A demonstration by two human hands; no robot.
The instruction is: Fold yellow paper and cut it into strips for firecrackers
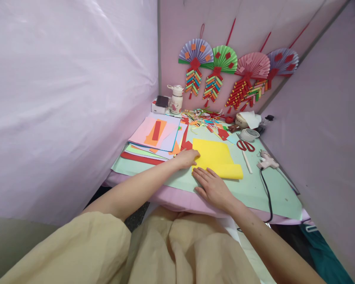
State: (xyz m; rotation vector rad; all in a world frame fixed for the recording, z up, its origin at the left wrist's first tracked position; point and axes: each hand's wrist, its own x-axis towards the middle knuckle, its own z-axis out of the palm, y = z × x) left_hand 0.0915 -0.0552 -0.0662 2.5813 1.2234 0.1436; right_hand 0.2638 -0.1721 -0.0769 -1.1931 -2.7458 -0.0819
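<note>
A sheet of yellow paper (211,152) lies on the light green table covering, its near edge folded or rolled over toward the far side. My left hand (188,158) rests at the left edge of the sheet, fingers stretched onto the paper. Across the left part of the folded strip lies my right hand (210,185), flat with its fingers extended. Whether the strip is creased or only curled over, I cannot tell; its right end looks raised.
Stacked coloured papers (153,134) lie at the left. Red-handled scissors (245,145), a white stick-like tool (247,161), a tape roll (249,134) and a glue gun (267,159) with a black cord are on the right. Paper scraps (202,117) and a bottle (176,100) stand behind; paper fans (252,65) hang above.
</note>
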